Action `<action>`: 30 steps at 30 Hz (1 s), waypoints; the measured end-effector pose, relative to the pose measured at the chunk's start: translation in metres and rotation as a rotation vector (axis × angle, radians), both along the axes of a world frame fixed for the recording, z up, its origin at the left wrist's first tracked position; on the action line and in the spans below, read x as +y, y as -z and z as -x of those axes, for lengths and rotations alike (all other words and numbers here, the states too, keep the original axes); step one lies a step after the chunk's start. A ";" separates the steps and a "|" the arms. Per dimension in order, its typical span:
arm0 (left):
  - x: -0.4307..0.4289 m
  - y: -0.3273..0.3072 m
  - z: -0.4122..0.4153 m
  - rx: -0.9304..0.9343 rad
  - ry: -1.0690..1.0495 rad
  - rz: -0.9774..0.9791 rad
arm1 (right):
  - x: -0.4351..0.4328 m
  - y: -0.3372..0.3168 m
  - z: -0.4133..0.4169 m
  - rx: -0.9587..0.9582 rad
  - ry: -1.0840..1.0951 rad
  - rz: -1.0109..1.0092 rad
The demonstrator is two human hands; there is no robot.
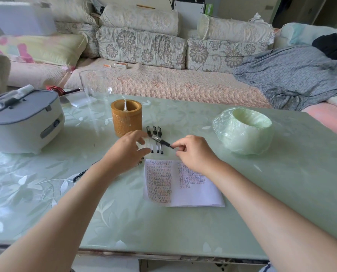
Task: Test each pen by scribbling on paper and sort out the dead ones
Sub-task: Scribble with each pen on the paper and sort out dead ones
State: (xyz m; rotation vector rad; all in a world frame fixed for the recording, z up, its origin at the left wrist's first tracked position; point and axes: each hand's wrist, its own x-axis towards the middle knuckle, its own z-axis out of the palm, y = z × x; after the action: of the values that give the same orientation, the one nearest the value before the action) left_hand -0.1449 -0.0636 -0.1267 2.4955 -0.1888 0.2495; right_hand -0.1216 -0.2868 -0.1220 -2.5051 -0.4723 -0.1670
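Both hands met over the bench (pixel 281 173), just past the paper (pixel 183 185). Left hand (pixel 124 152) and right hand (pixel 193 152) shared one pen (pixel 161 141), held slantwise above the surface: left fingers pinched the upper end, right fingertips closed on the lower, dark end. Which end was tip or cap could not be told.

Under the held pen lay a row of three pens (pixel 155 140), side by side, touching or nearly so, pointing away from the person. The left fingers hid part of that row. Another dark pen (pixel 81 174) lay left of the paper, mostly covered by the left forearm.

The paper lay flat, filled with small rows of marks in two blocks; too small to read. The right wrist covered its upper right part.

Around: a wooden pot (pixel 126 118) stood just beyond the left hand, near the row. A grey-lidded cooker (pixel 24 122) sat well to the left; its front label was unreadable. A clear glass jug (pixel 95 89) stood behind the pot. A roll of pale green bags (pixel 244 130) sat to the right, apart from the hands. A sofa (pixel 163 83) with floral cushions ran along the far side, a small box (pixel 121 65) on its seat, print illegible.
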 end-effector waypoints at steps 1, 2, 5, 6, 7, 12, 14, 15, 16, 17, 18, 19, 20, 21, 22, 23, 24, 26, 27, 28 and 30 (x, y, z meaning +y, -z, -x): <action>0.008 0.002 0.001 -0.024 -0.021 -0.074 | 0.005 0.002 -0.005 -0.002 0.069 0.002; 0.015 0.004 0.002 -0.038 -0.034 -0.135 | 0.009 0.004 -0.009 -0.007 0.142 0.013; 0.030 0.006 0.011 -0.019 -0.029 -0.229 | 0.021 0.011 -0.024 -0.001 0.312 0.033; 0.034 0.007 0.014 -0.010 -0.024 -0.260 | 0.025 0.014 -0.027 0.017 0.337 0.031; 0.037 0.007 0.018 -0.006 -0.018 -0.299 | 0.029 0.018 -0.033 0.035 0.350 0.045; 0.051 0.008 0.028 0.036 0.001 -0.436 | 0.048 0.031 -0.046 0.031 0.328 0.025; 0.055 0.009 0.029 0.066 0.010 -0.476 | 0.054 0.034 -0.051 0.036 0.304 0.002; 0.057 0.009 0.030 0.080 0.013 -0.486 | 0.056 0.034 -0.053 0.038 0.285 0.000; 0.058 0.009 0.030 0.088 0.016 -0.488 | 0.058 0.034 -0.055 0.040 0.270 0.003; 0.059 0.010 0.031 0.088 0.016 -0.482 | 0.059 0.034 -0.056 0.052 0.259 0.012; 0.060 0.010 0.032 0.082 0.016 -0.476 | 0.061 0.033 -0.056 0.073 0.253 0.020; 0.059 0.010 0.034 0.073 0.017 -0.473 | 0.061 0.034 -0.056 0.095 0.250 0.038; 0.059 0.010 0.035 0.067 0.018 -0.472 | 0.063 0.033 -0.055 0.106 0.243 0.062; 0.058 0.010 0.037 0.063 0.018 -0.469 | 0.064 0.031 -0.053 0.080 0.224 0.095; 0.058 0.010 0.038 0.062 0.017 -0.466 | 0.067 0.027 -0.049 0.034 0.198 0.135; 0.058 0.009 0.040 0.062 0.015 -0.466 | 0.071 0.023 -0.043 -0.013 0.160 0.170; 0.058 0.009 0.042 0.061 0.013 -0.470 | 0.076 0.017 -0.035 -0.044 0.100 0.190; 0.058 0.009 0.045 0.048 0.005 -0.483 | 0.090 0.006 -0.016 -0.075 -0.083 0.214; 0.057 0.009 0.047 0.039 -0.004 -0.491 | 0.097 0.003 -0.006 -0.079 -0.180 0.238; 0.055 0.010 0.049 0.030 -0.012 -0.506 | 0.103 0.002 0.002 -0.084 -0.259 0.275; 0.049 0.011 0.053 0.008 -0.029 -0.548 | 0.111 0.006 0.014 -0.128 -0.358 0.382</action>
State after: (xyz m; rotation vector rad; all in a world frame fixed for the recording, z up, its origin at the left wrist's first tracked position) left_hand -0.1980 -0.0142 -0.1377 3.0437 -0.2432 0.2208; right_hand -0.1360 -0.1758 -0.1277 -2.7295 -1.0835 -0.1031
